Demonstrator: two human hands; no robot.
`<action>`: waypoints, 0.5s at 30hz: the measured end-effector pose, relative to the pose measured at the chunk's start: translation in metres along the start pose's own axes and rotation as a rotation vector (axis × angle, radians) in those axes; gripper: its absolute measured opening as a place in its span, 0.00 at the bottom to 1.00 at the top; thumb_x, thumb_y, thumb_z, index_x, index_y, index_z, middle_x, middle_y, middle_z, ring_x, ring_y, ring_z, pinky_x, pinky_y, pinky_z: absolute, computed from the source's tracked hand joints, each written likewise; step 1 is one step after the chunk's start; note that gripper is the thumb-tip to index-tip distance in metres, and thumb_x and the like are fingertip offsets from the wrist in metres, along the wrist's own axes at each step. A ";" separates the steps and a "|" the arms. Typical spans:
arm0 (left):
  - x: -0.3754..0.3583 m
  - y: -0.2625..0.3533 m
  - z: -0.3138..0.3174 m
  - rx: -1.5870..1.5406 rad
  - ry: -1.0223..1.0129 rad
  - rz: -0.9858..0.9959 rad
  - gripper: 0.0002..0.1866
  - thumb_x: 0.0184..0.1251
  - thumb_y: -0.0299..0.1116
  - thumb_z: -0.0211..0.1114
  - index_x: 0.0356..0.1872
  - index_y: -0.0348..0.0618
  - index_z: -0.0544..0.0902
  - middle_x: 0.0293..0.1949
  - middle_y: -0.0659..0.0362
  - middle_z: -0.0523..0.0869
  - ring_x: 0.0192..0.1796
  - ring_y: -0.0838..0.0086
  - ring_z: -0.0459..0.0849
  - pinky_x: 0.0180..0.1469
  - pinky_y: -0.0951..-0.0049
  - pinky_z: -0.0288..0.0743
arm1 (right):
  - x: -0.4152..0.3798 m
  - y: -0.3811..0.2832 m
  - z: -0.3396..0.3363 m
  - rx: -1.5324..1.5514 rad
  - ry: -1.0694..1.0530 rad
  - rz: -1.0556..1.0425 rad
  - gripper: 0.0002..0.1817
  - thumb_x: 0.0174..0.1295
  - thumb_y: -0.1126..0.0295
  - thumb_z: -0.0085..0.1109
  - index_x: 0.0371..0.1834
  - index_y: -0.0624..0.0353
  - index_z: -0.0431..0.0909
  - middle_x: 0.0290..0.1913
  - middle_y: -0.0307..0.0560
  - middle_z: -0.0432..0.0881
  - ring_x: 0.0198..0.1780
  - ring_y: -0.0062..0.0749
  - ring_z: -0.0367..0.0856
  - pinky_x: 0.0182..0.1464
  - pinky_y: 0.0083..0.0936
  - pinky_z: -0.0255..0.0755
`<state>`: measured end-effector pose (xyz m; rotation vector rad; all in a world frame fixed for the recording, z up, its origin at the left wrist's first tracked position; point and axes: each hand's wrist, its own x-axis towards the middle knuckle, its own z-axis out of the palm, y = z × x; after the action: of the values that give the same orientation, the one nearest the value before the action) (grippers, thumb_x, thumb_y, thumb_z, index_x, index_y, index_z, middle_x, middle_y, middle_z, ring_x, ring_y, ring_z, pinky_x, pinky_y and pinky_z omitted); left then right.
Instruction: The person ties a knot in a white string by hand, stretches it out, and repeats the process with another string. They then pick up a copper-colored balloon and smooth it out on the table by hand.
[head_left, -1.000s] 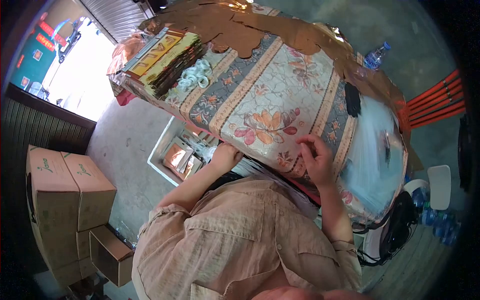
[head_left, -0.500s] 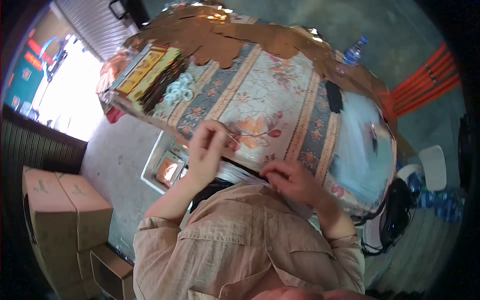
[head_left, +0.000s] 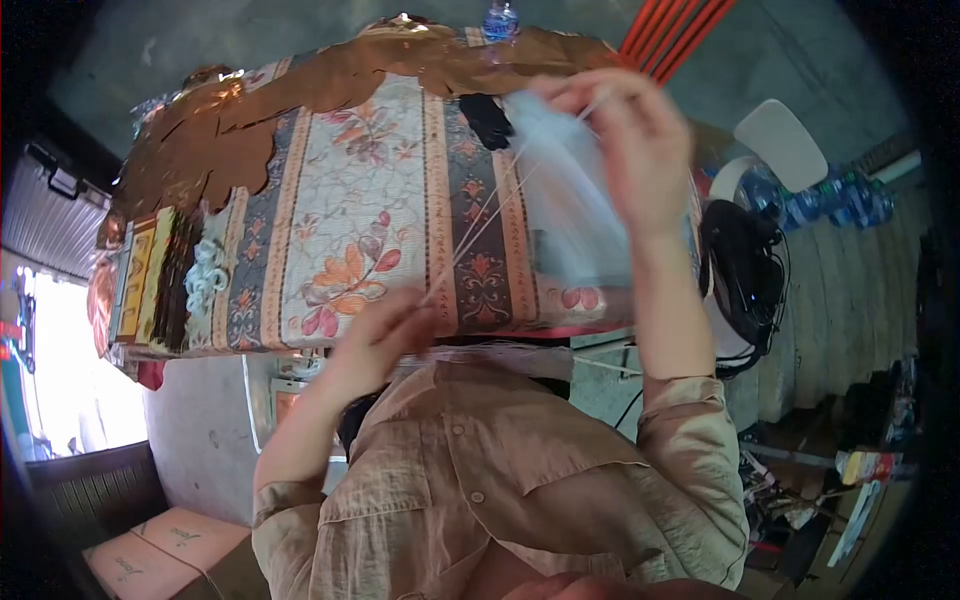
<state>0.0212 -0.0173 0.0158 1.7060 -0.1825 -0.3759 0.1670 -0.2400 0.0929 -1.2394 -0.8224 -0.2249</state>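
A thin white cord (head_left: 482,218) runs in two strands up and to the right between my hands, above the flowered cloth. My left hand (head_left: 385,340), a little blurred, is closed on its lower end near the table's front edge. My right hand (head_left: 640,140) is raised over the right side of the table, its fingers closed on the cord's upper end. Below my right hand lies a smeared pile of clear plastic sheets or bags (head_left: 580,220). Beside the pile is a black cloth-like item (head_left: 487,120).
The table's patterned cloth (head_left: 345,220) has shiny brown sheeting (head_left: 340,95) along its far edge. Stacked brown and yellow packets (head_left: 150,280) and white looped cords (head_left: 205,275) lie at left. A water bottle (head_left: 500,22) stands behind; a black bag (head_left: 742,270) sits at right.
My right hand has moved from my waist up over the plastic pile, drawing the cord out. My left hand has dropped lower. The view has turned to the right.
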 end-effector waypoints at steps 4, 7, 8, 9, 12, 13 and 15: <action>-0.030 0.005 -0.056 0.207 0.162 -0.193 0.09 0.68 0.32 0.52 0.33 0.36 0.76 0.28 0.63 0.77 0.33 0.81 0.75 0.36 0.81 0.68 | 0.018 -0.026 -0.088 0.084 0.243 -0.035 0.10 0.64 0.72 0.47 0.41 0.68 0.74 0.41 0.60 0.80 0.50 0.50 0.77 0.54 0.37 0.73; -0.044 0.041 -0.093 0.516 0.425 0.061 0.09 0.66 0.32 0.55 0.33 0.35 0.77 0.29 0.63 0.77 0.33 0.83 0.74 0.35 0.82 0.67 | 0.022 -0.037 -0.129 0.127 0.249 -0.080 0.12 0.64 0.72 0.46 0.44 0.70 0.74 0.44 0.65 0.78 0.53 0.56 0.74 0.60 0.41 0.68; -0.047 0.047 -0.107 0.589 0.505 0.215 0.09 0.65 0.31 0.56 0.33 0.34 0.77 0.28 0.63 0.78 0.30 0.85 0.73 0.30 0.84 0.66 | 0.021 -0.041 -0.133 0.101 0.235 -0.104 0.13 0.65 0.72 0.45 0.45 0.71 0.74 0.45 0.65 0.77 0.54 0.56 0.73 0.61 0.42 0.66; -0.050 0.059 -0.115 0.703 0.619 0.280 0.10 0.65 0.32 0.56 0.33 0.34 0.77 0.27 0.64 0.77 0.29 0.84 0.72 0.31 0.83 0.65 | 0.020 -0.047 -0.135 0.075 0.221 -0.127 0.13 0.65 0.73 0.45 0.45 0.71 0.74 0.46 0.65 0.77 0.55 0.56 0.72 0.62 0.42 0.65; -0.070 0.107 -0.132 0.611 0.734 0.314 0.07 0.65 0.30 0.57 0.34 0.35 0.78 0.28 0.65 0.78 0.33 0.85 0.73 0.36 0.85 0.66 | 0.021 -0.073 -0.134 0.013 0.278 -0.168 0.14 0.66 0.73 0.42 0.45 0.71 0.74 0.48 0.65 0.76 0.56 0.57 0.71 0.64 0.41 0.61; -0.077 0.113 -0.137 0.646 0.722 0.349 0.07 0.65 0.29 0.57 0.34 0.35 0.78 0.29 0.66 0.78 0.33 0.85 0.73 0.37 0.85 0.66 | 0.019 -0.081 -0.130 -0.056 0.267 -0.182 0.14 0.66 0.72 0.41 0.46 0.71 0.74 0.49 0.65 0.75 0.57 0.55 0.71 0.64 0.41 0.62; -0.093 0.126 -0.143 0.796 0.764 0.397 0.08 0.65 0.28 0.57 0.36 0.33 0.78 0.31 0.64 0.80 0.36 0.84 0.75 0.40 0.85 0.67 | 0.015 -0.094 -0.123 -0.199 0.244 -0.211 0.15 0.67 0.71 0.40 0.47 0.70 0.74 0.51 0.65 0.74 0.57 0.51 0.71 0.63 0.39 0.63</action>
<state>-0.0044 0.1247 0.1718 2.3946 -0.1006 0.7441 0.1774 -0.3792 0.1621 -1.2794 -0.7302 -0.6298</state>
